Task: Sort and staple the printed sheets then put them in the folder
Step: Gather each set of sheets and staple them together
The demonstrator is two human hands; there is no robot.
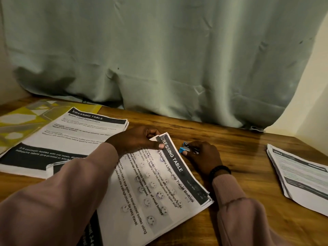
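Corner of a printed set pinched beside a small blue stapler.

The sheets (156,189) lie at the tabletop's (239,157) centre, top corner pinched by the left hand (136,141). Just beside it at 3 o'clock, the right hand (202,157) grips the stapler (186,149). A second stack (67,139) overlaps the yellow folder (19,119) at 10 o'clock; a third stack (300,176) sits at 3 o'clock, a curtain (159,59) behind.
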